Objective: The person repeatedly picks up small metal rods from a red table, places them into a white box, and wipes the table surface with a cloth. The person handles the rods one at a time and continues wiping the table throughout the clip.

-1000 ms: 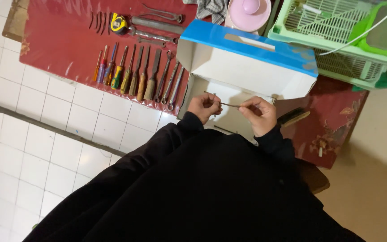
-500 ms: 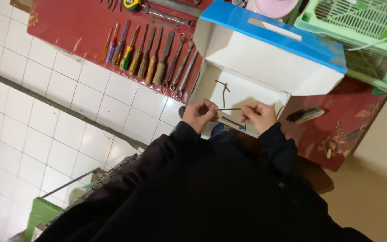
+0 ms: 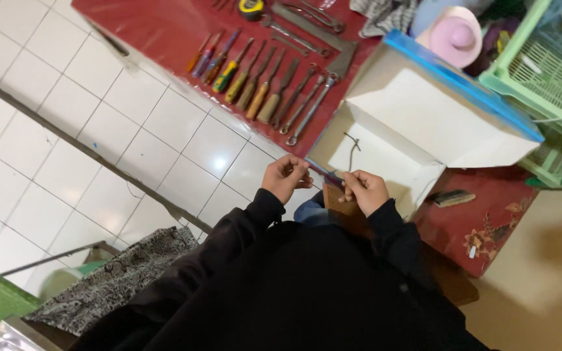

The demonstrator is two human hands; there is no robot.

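Pinching a thin rod at both ends: left hand and right hand, fingers closed on it, held close above the lap. Best kept level and gripped near the tips, elbows tucked, to stop slipping. Just beyond, an open white box with a bent wire inside. Farther off, a row of screwdrivers and spanners on a red mat.

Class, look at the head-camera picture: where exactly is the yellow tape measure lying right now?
The yellow tape measure lies at the top edge of the head view on the red mat, just above the row of screwdrivers.
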